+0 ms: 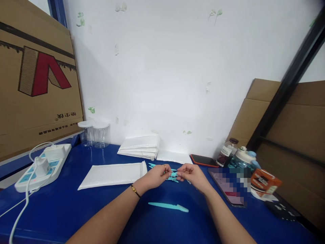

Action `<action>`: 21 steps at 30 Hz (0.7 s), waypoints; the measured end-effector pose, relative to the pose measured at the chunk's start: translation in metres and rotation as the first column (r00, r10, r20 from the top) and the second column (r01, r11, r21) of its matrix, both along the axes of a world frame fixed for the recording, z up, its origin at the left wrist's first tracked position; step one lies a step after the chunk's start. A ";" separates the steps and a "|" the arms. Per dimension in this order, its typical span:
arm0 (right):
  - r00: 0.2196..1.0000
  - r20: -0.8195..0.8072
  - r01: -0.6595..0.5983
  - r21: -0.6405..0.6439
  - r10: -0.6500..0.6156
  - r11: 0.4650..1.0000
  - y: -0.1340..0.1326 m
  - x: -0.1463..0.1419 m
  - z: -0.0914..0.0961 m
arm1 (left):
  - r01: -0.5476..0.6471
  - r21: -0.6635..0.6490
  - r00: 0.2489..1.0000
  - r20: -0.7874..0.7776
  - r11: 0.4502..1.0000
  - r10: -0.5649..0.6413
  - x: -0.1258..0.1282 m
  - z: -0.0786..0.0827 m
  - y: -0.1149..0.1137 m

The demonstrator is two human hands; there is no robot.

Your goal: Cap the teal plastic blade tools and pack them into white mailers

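At the centre of the frame, the left hand [159, 175] and right hand [192, 175] pinch a turquoise piece [174, 174] between thumbs and fingertips. A light, even pinch with steady wrists would probably suit it best. It looks small and bright, mostly covered by fingers; a slim turquoise razor [166, 205] lies at lower centre, one end paler

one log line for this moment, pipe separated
left hand: holding turquoise piece | right hand: holding same piece | turquoise tool: lying on blue table | white packet: left of hands
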State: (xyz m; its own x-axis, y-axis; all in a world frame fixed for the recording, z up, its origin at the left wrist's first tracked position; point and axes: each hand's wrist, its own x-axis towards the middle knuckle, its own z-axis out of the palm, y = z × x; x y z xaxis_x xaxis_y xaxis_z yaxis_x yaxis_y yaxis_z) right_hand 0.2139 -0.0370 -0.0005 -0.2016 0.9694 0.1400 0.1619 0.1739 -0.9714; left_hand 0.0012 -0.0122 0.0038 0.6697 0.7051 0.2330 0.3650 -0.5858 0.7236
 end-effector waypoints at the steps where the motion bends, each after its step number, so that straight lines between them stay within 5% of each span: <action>1: 0.999 0.045 0.000 0.004 0.000 1.000 0.000 0.004 0.002 | 0.012 -0.017 1.000 -0.021 1.000 -0.012 0.000 0.001 -0.001; 6: 0.894 0.385 0.184 0.149 -0.229 0.971 0.001 0.053 0.007 | 0.107 0.013 0.959 -0.266 0.994 -0.100 0.002 0.000 -0.005; 9: 0.736 0.634 0.272 0.044 -0.238 0.961 0.002 0.077 0.000 | 0.061 0.100 0.939 -0.342 0.993 -0.023 0.002 -0.006 -0.002; 12: 0.664 0.731 0.346 -0.115 -0.156 0.931 0.003 0.078 -0.008 | -0.066 0.290 0.921 -0.349 0.955 0.170 -0.002 -0.011 0.006; 21: 0.799 0.600 0.206 -0.226 -0.030 0.952 0.002 0.059 -0.013 | -0.047 0.415 0.876 -0.420 0.909 0.237 -0.008 -0.017 0.020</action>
State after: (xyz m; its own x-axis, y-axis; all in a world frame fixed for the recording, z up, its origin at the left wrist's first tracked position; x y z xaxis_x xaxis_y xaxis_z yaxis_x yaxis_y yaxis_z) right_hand 0.2731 -0.0353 -0.0134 -0.0409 0.9717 -0.2329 0.7138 -0.1346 -0.6873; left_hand -0.0070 0.0074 -0.0133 0.6657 0.7192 0.1990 0.6945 -0.6947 0.1875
